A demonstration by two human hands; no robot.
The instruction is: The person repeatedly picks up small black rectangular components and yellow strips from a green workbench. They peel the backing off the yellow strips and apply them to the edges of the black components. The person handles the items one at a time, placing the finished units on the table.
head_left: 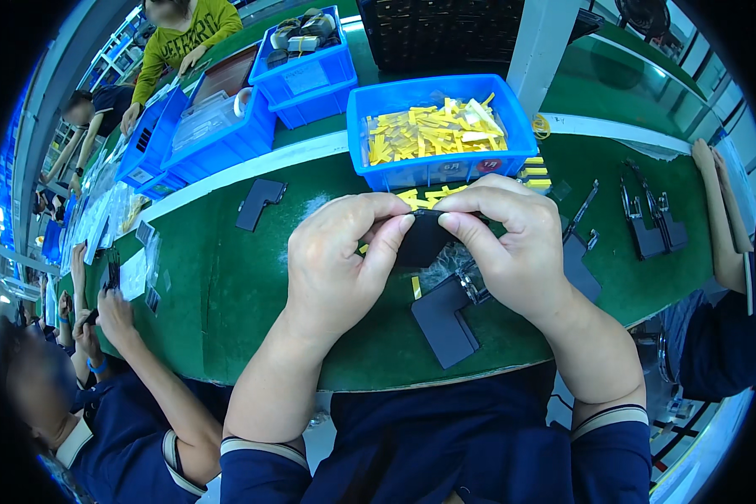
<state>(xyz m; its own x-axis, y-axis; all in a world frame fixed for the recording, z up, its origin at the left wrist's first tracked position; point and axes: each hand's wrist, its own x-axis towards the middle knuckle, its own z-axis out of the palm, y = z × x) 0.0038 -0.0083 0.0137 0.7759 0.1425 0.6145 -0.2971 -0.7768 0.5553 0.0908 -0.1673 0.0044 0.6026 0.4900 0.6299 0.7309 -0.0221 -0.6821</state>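
A small flat black part (422, 242) is held up in front of me by both hands. My left hand (338, 248) pinches its upper left corner between thumb and forefinger. My right hand (512, 239) grips the upper right corner the same way. Behind the fingertips, several yellow strips (424, 198) lie on the green table. Just below my right hand sits an L-shaped black part (445, 326) with a metal fitting at its upper end. Another black part (580, 267) lies partly hidden behind my right wrist. Some crumpled clear plastic (447, 265) is beside the held part.
A blue bin (441, 172) full of yellow strips stands ahead. More blue bins (311, 109) are at the back left. Black parts lie at left (260, 204) and right (657, 231). Co-workers' arms (164, 382) reach in at left; another person's arm (722, 227) is at right.
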